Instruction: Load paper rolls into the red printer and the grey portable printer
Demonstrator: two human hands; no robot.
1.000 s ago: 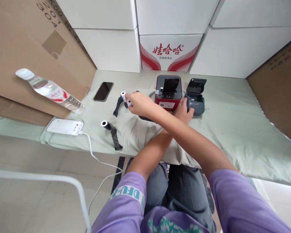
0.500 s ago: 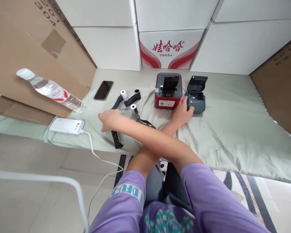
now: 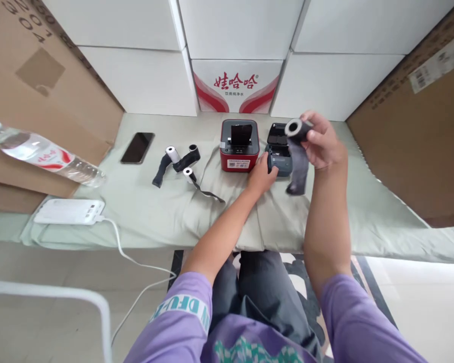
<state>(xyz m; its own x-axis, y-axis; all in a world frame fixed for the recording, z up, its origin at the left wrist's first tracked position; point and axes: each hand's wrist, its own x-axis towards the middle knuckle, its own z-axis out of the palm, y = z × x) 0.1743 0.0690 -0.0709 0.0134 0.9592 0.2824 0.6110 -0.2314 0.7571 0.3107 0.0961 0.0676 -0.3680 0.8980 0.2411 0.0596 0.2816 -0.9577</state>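
My right hand (image 3: 323, 141) holds a dark paper roll (image 3: 297, 130) in the air, its loose tail hanging down beside the grey label printer (image 3: 279, 154). The printer's lid stands open. My left hand (image 3: 262, 176) rests against the front left corner of that grey printer. A red label printer (image 3: 239, 145) stands just left of it, lid also raised. Left of the red printer lie three more rolls (image 3: 181, 161) with dark strips trailing from them on the green cloth.
A black phone (image 3: 137, 147) lies at the back left. A white power bank (image 3: 68, 212) with a cable sits near the front left edge, a water bottle (image 3: 41, 154) beside cardboard. White boxes (image 3: 236, 80) wall the back; brown cardboard (image 3: 412, 131) leans at right.
My right arm uncrossed: the hand went from the left side of the table, took a roll, and carried it up to the right above the grey printer. The view shifted right.
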